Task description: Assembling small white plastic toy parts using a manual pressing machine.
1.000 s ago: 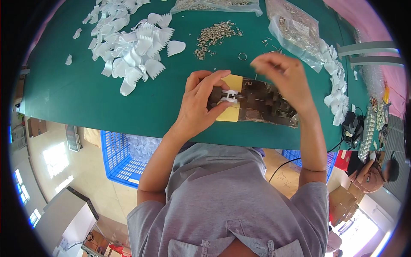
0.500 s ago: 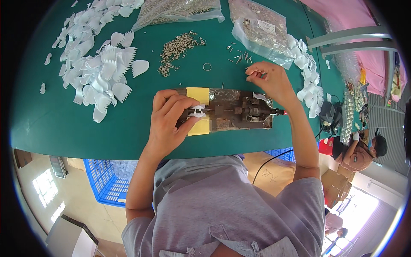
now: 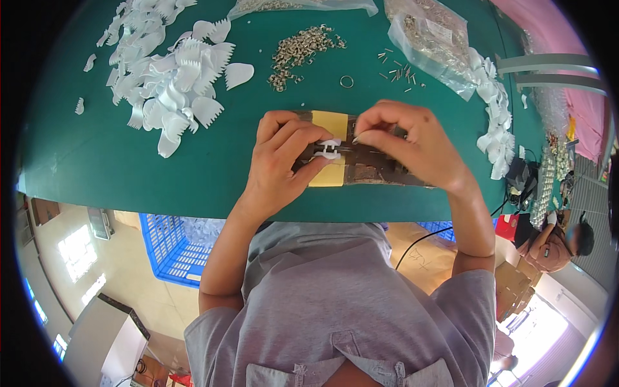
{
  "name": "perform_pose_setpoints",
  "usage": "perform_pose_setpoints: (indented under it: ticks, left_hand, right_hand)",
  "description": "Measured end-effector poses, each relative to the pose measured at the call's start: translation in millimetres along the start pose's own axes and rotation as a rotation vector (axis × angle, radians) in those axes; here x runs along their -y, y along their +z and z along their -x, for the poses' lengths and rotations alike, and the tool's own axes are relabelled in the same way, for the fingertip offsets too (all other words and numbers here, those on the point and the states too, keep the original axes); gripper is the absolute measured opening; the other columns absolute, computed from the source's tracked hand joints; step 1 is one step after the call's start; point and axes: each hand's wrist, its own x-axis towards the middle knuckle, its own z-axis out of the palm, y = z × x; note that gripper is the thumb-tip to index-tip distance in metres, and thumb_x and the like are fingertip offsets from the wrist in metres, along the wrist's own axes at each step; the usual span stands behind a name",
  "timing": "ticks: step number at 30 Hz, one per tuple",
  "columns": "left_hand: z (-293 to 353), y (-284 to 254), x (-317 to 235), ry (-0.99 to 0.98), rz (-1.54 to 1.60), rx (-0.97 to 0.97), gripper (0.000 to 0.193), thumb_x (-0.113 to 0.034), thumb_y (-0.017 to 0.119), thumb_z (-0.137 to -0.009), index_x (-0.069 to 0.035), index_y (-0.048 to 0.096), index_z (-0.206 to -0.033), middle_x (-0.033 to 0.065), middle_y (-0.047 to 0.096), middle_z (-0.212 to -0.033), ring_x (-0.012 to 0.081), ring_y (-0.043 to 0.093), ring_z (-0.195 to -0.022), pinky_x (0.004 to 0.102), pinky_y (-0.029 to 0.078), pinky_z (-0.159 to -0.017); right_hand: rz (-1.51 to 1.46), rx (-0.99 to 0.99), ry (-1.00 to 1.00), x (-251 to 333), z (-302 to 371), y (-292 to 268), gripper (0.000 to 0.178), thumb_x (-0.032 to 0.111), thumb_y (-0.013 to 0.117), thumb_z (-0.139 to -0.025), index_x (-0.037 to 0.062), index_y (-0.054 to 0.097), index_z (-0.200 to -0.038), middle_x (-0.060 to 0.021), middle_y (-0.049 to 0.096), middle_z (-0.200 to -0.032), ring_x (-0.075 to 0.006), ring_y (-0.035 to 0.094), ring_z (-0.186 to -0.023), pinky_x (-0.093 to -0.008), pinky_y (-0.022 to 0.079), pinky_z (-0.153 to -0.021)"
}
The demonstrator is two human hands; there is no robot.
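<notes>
My left hand (image 3: 284, 156) is closed on a white plastic clip (image 3: 330, 153), pinching it between thumb and fingers at the left end of a dark metal jig (image 3: 367, 173). Yellow tape (image 3: 329, 175) wraps the jig beside the clip. Above the jig's middle, my right hand (image 3: 416, 142) pinches a small metal pin (image 3: 355, 140), its tip pointing toward the clip. The right hand covers much of the jig's right part. Loose metal pins (image 3: 403, 72) lie on the green table beyond that hand.
White toothed plastic pieces (image 3: 187, 77) are heaped at the left, more (image 3: 495, 122) at the right. Small metal clips (image 3: 300, 51) and a ring (image 3: 347, 81) lie ahead, near bags of metal parts (image 3: 432, 42). A blue crate (image 3: 167, 248) stands below the table; a co-worker (image 3: 554, 245) is far right.
My right hand has come left and nearer, from beside the loose pins to over the jig, bringing the pin close to the clip. The left hand keeps its hold. The whole view has shifted.
</notes>
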Motion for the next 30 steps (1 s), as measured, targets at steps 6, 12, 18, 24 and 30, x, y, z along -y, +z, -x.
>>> perform_pose_setpoints:
  ticks: [6,12,18,24,30]
  left_hand:
    - [-0.7,4.5,3.5,0.003,0.02,-0.035,0.035,-0.007,0.088,-0.07,-0.009,0.072,-0.102,0.0057,0.07,-0.099,0.0304,0.058,-0.105,0.0424,0.048,-0.091]
    - [2.7,5.2,5.2,0.005,0.017,-0.048,0.034,-0.01,0.087,-0.072,-0.009,0.071,-0.102,0.005,0.069,-0.099,0.0294,0.059,-0.102,0.0436,0.047,-0.09]
    - [2.5,3.8,5.5,0.022,0.014,-0.045,0.036,-0.011,0.087,-0.071,-0.009,0.07,-0.103,0.0034,0.068,-0.099,0.0282,0.059,-0.102,0.0435,0.046,-0.09]
    - [1.7,3.0,5.5,0.022,0.009,-0.041,0.038,-0.011,0.087,-0.069,-0.009,0.07,-0.103,0.003,0.068,-0.099,0.0282,0.059,-0.102,0.0435,0.046,-0.091]
    - [1.4,2.4,5.3,0.019,0.01,-0.04,0.039,-0.01,0.087,-0.069,-0.009,0.07,-0.103,0.0029,0.068,-0.099,0.0281,0.059,-0.103,0.0436,0.046,-0.091]
  right_hand:
    - [0.155,0.027,-0.101,9.0,-8.8,23.4,0.013,0.011,0.07,-0.098,-0.0008,0.069,-0.101,-0.0069,0.066,-0.091,-0.0174,0.064,-0.081,-0.0309,0.052,-0.076]
    - [0.32,-0.005,-0.127,12.7,-9.7,30.4,0.01,0.01,0.068,-0.098,0.0002,0.069,-0.101,-0.0092,0.065,-0.089,-0.0229,0.066,-0.082,-0.0347,0.052,-0.073]
    - [0.361,0.004,-0.132,15.1,-9.9,34.5,0.009,0.009,0.068,-0.097,0.0009,0.069,-0.1,-0.009,0.064,-0.088,-0.0239,0.064,-0.082,-0.0362,0.051,-0.07]
    - [0.319,-0.001,-0.112,13.2,-9.9,33.5,0.009,0.009,0.068,-0.097,0.0007,0.068,-0.1,-0.0087,0.063,-0.088,-0.0232,0.062,-0.082,-0.0362,0.049,-0.07]
    - [0.318,0.014,-0.112,15.6,-10.5,33.8,0.007,0.007,0.067,-0.097,0.0004,0.068,-0.1,-0.0085,0.063,-0.089,-0.0227,0.061,-0.082,-0.0364,0.049,-0.07]
